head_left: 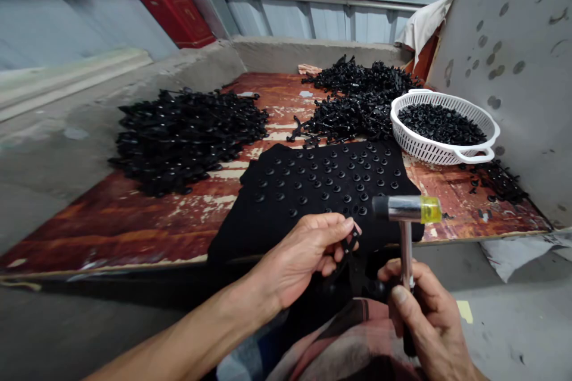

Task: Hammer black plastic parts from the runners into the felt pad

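Note:
My left hand point(313, 244) is closed, its thumb and fingers pinching a slim black plastic part point(351, 244) at the front edge of the black cloth. My right hand point(424, 309) grips the handle of a mallet point(402, 208), held upright, its metal head carrying a black face on the left and a yellow face on the right. Behind both hands the black cloth point(236, 214) lies on the table, with many small round black pieces point(325, 196) spread over it in loose rows. The lower end of the black part is hard to make out against the dark background.
A large heap of black plastic parts point(179, 137) lies at the left of the worn red table point(111, 220). More black parts point(357, 101) are piled at the back. A white basket point(440, 152) at the right holds small black pieces, beside a grey upright panel point(527, 71).

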Demonstrator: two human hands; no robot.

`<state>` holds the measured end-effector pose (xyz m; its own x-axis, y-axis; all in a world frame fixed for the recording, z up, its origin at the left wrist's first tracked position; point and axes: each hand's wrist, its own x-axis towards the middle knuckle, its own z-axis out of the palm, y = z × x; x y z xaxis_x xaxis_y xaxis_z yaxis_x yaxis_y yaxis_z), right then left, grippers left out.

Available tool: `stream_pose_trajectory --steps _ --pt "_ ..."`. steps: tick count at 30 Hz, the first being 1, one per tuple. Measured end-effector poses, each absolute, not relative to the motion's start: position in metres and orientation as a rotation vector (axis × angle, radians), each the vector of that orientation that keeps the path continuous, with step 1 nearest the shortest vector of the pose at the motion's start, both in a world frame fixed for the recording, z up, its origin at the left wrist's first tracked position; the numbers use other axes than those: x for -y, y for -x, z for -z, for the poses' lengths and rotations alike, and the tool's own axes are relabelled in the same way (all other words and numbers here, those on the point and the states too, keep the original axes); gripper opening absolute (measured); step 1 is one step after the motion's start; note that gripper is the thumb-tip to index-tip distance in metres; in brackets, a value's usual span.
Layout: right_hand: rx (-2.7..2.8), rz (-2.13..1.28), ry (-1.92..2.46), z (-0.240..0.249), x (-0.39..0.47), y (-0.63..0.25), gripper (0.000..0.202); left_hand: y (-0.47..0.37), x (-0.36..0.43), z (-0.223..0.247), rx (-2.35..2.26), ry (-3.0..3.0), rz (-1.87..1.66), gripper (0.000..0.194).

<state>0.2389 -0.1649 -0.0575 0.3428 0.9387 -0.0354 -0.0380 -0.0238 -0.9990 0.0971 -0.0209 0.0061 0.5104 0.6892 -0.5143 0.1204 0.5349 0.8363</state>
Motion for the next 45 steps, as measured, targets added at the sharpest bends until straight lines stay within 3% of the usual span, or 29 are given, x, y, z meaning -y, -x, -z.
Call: stream_pose_trajectory --steps 15,22,31,35,40,45 --pt "0.578 -1.049 1.339 0.058 0.167 -0.247 0.029 -0.108 0.005 -0.010 -1.020 -1.055 -0.323 0.030" --pt "0.561 -1.076 1.337 0.062 0.169 -0.250 0.028 -0.109 0.002 -0.012 -1.078 -1.125 -0.332 0.038" --pt "0.943 -1.041 1.321 0.029 0.120 -0.259 0.027 -0.106 0.028 -0.012 -1.070 -1.296 -0.465 0.042" --pt "0.992 -1.156 1.277 0.022 0.099 -0.251 0.019 -0.107 0.038 -0.010 -0.985 -1.319 -0.424 0.056" --pt "0.957 -1.162 1.280 0.020 0.094 -0.242 0.013 -0.100 0.039 -0.011 -0.834 -1.189 -0.281 0.048" --pt "0.955 -1.092 1.304 0.018 0.091 -0.239 0.011 -0.097 0.042 -0.009 -0.844 -1.079 -0.361 0.053"
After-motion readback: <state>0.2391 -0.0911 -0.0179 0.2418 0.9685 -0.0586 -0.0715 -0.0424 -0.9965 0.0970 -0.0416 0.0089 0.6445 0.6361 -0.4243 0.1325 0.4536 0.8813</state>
